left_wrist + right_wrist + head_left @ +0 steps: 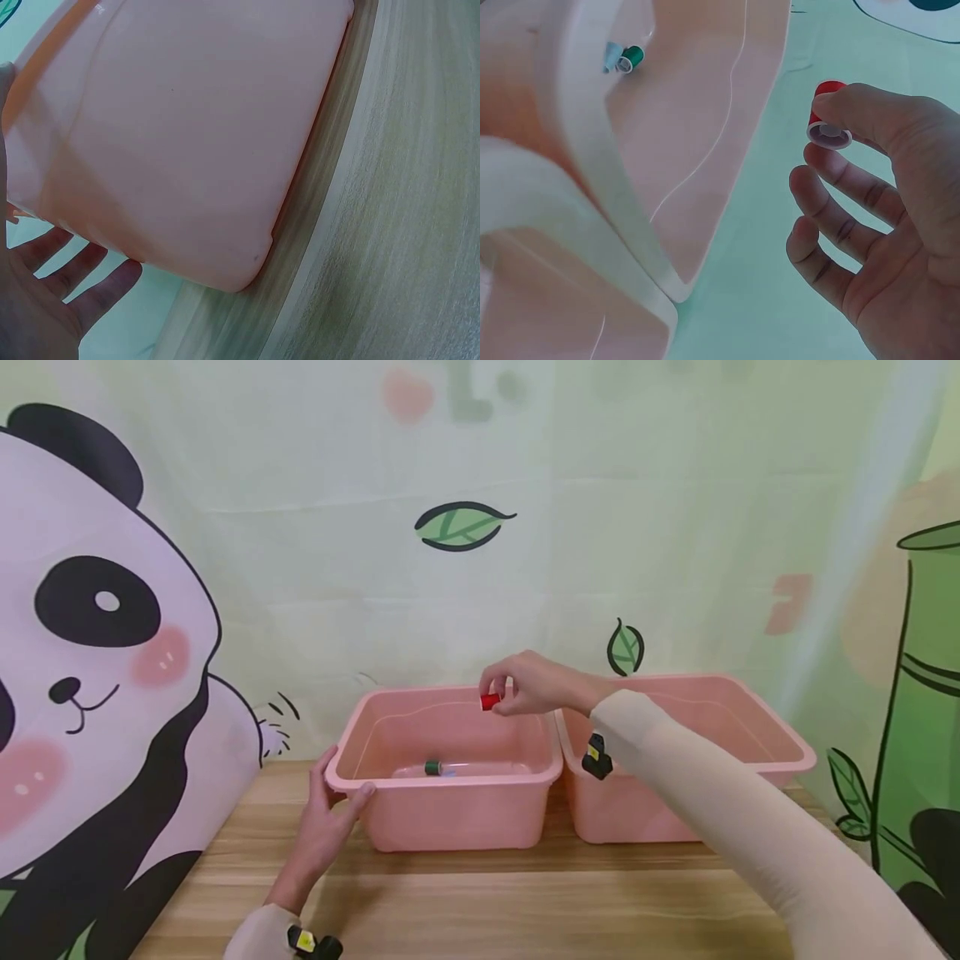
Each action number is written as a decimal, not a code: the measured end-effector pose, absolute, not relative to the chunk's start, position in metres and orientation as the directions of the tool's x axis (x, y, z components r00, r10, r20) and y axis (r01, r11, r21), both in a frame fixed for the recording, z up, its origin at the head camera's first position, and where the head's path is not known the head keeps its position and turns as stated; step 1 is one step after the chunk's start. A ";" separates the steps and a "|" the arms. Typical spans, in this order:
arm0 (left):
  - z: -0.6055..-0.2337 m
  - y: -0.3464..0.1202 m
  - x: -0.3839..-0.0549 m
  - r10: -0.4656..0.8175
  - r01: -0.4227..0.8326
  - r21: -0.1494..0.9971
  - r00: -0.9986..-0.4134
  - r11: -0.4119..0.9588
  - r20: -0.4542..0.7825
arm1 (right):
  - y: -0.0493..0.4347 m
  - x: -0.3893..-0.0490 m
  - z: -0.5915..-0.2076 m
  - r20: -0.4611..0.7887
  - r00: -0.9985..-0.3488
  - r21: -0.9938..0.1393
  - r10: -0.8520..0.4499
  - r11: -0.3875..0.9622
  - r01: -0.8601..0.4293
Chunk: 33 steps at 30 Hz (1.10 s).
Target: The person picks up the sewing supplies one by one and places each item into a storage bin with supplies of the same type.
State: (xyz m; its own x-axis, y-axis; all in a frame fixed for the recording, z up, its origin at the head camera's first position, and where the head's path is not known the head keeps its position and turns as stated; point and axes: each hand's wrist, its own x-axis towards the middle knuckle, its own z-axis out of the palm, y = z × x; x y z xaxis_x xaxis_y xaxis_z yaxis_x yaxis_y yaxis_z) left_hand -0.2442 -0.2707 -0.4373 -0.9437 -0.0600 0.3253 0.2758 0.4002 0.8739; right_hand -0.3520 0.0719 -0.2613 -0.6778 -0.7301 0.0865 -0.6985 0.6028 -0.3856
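Observation:
My right hand is above the left pink tub, near its back right corner. Between thumb and forefinger it pinches a small red thread spool. In the right wrist view, the red spool shows a pale, hollow end, and the other fingers are spread apart. My left hand holds the tub's front left corner, thumb at the front rim and fingers along the left side. In the left wrist view, its fingertips touch the outer wall. A green thread spool lies on the tub's floor beside a small light-blue piece.
A second pink tub stands close on the right, partly behind my right sleeve. Both tubs are on a wood-grain table. Behind them hangs a pale green backdrop printed with a panda and leaves.

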 end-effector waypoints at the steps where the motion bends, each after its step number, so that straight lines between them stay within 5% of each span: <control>1: -0.437 -0.271 -0.244 -0.060 0.276 0.874 -0.944 0.400 0.326 | 0.071 -0.354 -0.262 0.085 -0.681 -0.391 -0.727 0.604 -0.694; 33: -0.442 -0.275 -0.248 -0.057 0.283 0.881 -0.943 0.379 0.327 | 0.042 -0.390 -0.284 0.056 -0.795 -0.507 -0.604 0.668 -0.544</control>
State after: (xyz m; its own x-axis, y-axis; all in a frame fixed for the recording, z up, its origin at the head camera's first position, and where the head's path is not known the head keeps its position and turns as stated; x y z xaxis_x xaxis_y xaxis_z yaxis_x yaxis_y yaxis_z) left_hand -0.2478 -0.2746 -0.4419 -0.9432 -0.0573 0.3273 0.2827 0.3794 0.8810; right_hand -0.3895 0.0419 -0.2836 -0.7948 -0.6043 0.0558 -0.5439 0.6683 -0.5075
